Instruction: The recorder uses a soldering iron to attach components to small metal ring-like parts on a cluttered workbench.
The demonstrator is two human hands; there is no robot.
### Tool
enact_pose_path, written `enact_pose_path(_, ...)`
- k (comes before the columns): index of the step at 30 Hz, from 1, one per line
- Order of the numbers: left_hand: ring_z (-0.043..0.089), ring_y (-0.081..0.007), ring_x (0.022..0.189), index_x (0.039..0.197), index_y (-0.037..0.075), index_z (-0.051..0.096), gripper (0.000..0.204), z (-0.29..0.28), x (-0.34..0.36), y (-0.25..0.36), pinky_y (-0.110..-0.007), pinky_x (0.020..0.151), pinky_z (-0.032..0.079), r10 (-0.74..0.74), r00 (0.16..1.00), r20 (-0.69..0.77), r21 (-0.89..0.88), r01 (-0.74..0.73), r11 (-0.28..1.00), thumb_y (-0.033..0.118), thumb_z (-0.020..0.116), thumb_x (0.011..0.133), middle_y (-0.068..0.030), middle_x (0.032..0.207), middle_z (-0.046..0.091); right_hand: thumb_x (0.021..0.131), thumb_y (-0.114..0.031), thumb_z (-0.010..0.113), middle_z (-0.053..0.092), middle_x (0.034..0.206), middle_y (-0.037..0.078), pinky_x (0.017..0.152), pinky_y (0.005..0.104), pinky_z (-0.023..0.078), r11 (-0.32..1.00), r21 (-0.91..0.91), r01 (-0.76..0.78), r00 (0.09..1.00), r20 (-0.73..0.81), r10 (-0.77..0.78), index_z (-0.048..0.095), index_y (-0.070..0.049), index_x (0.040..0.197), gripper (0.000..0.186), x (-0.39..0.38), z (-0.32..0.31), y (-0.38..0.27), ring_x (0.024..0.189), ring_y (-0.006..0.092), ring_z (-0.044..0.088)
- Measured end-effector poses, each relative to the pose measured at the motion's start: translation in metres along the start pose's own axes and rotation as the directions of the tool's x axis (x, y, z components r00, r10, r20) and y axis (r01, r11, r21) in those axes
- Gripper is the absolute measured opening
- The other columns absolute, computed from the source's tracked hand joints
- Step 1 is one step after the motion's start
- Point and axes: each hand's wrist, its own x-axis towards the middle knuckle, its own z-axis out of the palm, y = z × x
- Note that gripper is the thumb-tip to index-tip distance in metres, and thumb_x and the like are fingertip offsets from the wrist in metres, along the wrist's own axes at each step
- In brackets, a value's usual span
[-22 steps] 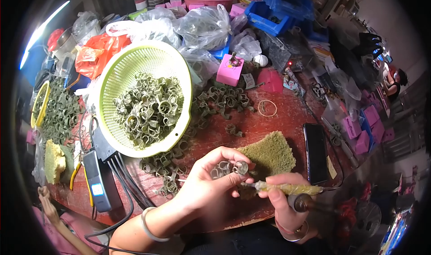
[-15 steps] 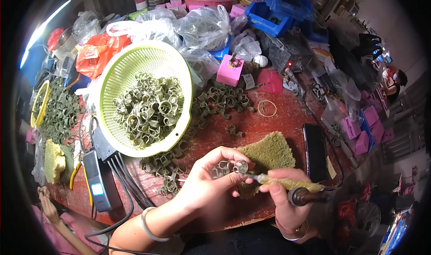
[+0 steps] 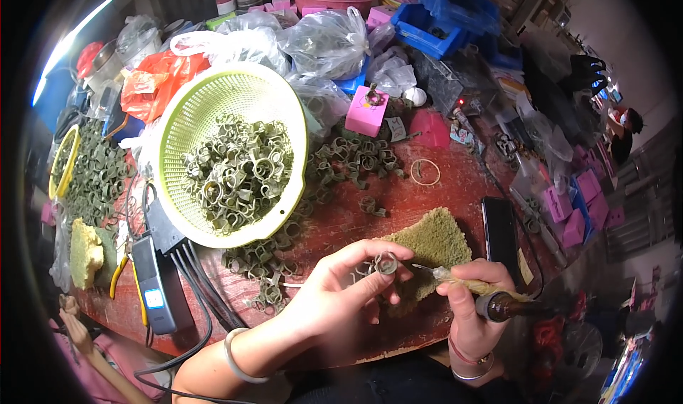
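Observation:
A small grey-green ring [image 3: 385, 263] is pinched between the thumb and forefinger of my left hand [image 3: 340, 284], with part of another ring showing behind it in the palm. My right hand [image 3: 478, 294] grips a thin-tipped hand tool [image 3: 466, 281], its handle wrapped in yellowish material. The tool's tip points left at the ring, with a short gap between them. A dark brown cylinder [image 3: 505, 307] shows beside my right fingers; whether it is held or fixed there I cannot tell. Beneath both hands lies a greenish-yellow sponge [image 3: 430, 240].
At left a yellow-green plastic basket [image 3: 299, 155] holds many rings; more rings [image 3: 356, 158] lie beside it. A black phone [image 3: 500, 234] is on the right. A grey device [image 3: 158, 290] with black cables and a pink block [image 3: 366, 112] stand around. Another person's hand [image 3: 76, 329] shows at lower left.
My right hand has drawn the tool back to the right, so its tip has moved away from the ring. My left hand has shifted slightly and still pinches the ring.

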Motion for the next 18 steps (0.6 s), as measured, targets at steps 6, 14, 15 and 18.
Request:
enact_pose_path(6, 0.056, -0.0053, 0.078, 0.123, 0.002, 0.052, 0.032, 0.004, -0.002, 0.002, -0.019, 0.060, 0.046, 0.122, 0.992, -0.020, 0.363, -0.106, 0.926, 0.004, 0.055, 0.091, -0.0036, 0.095, 0.063, 0.075, -0.006, 0.075, 0.067, 0.084, 0.009, 0.060, 0.0267, 0.047, 0.990, -0.023, 0.137, 0.985, 0.106, -0.134, 0.065, 0.000, 0.094, 0.022, 0.009, 0.000, 0.004, 0.069, 0.0168, 0.061)
enact_pose_path(14, 0.061, -0.0161, 0.093, 0.117, 0.000, 0.059, 0.033, -0.003, 0.003, -0.010, -0.029, 0.086, 0.047, 0.496, 0.865, 0.072, 0.694, -0.401, 0.598, 0.002, 0.057, 0.083, -0.0110, 0.099, 0.065, 0.074, -0.002, 0.074, 0.067, 0.085, 0.008, 0.061, 0.0269, 0.049, 0.968, -0.137, 0.211, 0.972, 0.136, -0.192, 0.065, -0.001, 0.095, 0.023, 0.010, 0.001, -0.004, 0.069, 0.0178, 0.062)
enact_pose_path(15, 0.061, -0.0161, 0.093, 0.117, 0.000, 0.059, 0.033, -0.003, 0.003, -0.011, -0.029, 0.086, 0.047, 0.496, 0.865, 0.071, 0.695, -0.400, 0.598, 0.002, 0.057, 0.083, -0.0110, 0.099, 0.065, 0.074, -0.002, 0.074, 0.067, 0.085, 0.008, 0.061, 0.0269, 0.049, 0.968, -0.136, 0.210, 0.972, 0.137, -0.191, 0.065, -0.001, 0.095, 0.023, 0.011, 0.001, -0.005, 0.069, 0.0178, 0.062)
enact_pose_path(18, 0.061, -0.0190, 0.082, 0.115, 0.001, 0.062, 0.036, -0.004, 0.003, -0.012, -0.030, 0.077, 0.048, 0.514, 0.851, 0.109, 0.735, -0.417, 0.535, 0.002, 0.059, 0.079, -0.0136, 0.092, 0.064, 0.076, 0.001, 0.072, 0.066, 0.086, 0.010, 0.063, 0.0277, 0.050, 0.965, -0.064, 0.253, 0.916, 0.337, -0.217, 0.063, -0.001, 0.103, 0.029, 0.016, 0.000, -0.005, 0.072, 0.0193, 0.063)
